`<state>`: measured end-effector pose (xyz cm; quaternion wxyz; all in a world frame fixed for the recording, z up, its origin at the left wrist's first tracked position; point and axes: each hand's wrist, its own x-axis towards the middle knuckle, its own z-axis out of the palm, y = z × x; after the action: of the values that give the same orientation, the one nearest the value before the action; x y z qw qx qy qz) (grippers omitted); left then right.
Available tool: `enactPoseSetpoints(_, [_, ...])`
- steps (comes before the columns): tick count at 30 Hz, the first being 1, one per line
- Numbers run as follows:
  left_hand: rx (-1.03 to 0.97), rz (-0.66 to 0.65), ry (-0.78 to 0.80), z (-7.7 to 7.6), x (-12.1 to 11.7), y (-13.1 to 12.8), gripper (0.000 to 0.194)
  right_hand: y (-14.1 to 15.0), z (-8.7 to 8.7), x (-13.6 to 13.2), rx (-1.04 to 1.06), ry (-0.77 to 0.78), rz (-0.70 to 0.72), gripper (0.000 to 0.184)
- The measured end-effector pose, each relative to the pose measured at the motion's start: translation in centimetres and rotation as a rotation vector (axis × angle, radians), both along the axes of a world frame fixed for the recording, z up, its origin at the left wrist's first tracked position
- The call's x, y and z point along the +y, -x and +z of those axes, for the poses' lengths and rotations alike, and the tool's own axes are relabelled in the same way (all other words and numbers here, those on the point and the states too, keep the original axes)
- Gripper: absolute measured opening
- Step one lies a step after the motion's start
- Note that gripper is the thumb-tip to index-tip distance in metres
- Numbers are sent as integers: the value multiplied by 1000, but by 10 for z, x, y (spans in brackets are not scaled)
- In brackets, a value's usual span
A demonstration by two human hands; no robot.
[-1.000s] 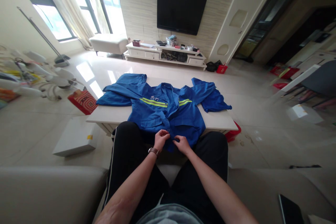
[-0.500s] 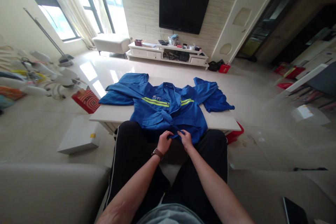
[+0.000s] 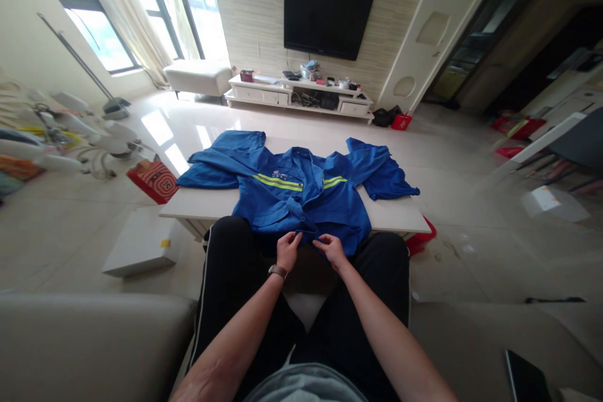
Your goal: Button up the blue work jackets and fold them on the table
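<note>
Evidently the largest thing near the hands is the pale desk, which lies just beyond both grips and carries the blue jacket, spread front up, its sleeves reaching outward far past either grip and its hem toward the person. Dark-trousered knees flank the pair. The left grip appears to pinch the lower corner of one front panel between thumb and fingers; the right grip seems to pinch the facing corner, a small gap between them. A button shows just beyond the left grip. To handle these front edges well, I'd keep both pinches shallow and level, draw the corners together without dragging the panels, and leave the thumbs free to feel the cloth. As for edges, the hem hangs over the desk's near side, so a hard pull toward the body could slide the jacket. The knees limit sideways travel; there looks to be room above the grips and between the knees, enough for small wrist turns.
</note>
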<state>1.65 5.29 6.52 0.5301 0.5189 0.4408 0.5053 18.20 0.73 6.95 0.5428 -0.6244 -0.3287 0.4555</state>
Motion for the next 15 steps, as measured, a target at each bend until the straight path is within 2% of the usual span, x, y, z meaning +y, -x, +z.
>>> enactPoseSetpoints(5, [-55, -110, 37, -4, -1, -3, 33, 5, -4, 1, 11, -4, 55, 55])
enactPoseSetpoints(10, [35, -176, 28, -8, -1, -1, 30, 4, -7, 4, -6, -23, 77, 46])
enactPoseSetpoints(15, [136, -88, 11, -10, -1, 2, 27, 2, -8, 3, -37, -17, 132, 40])
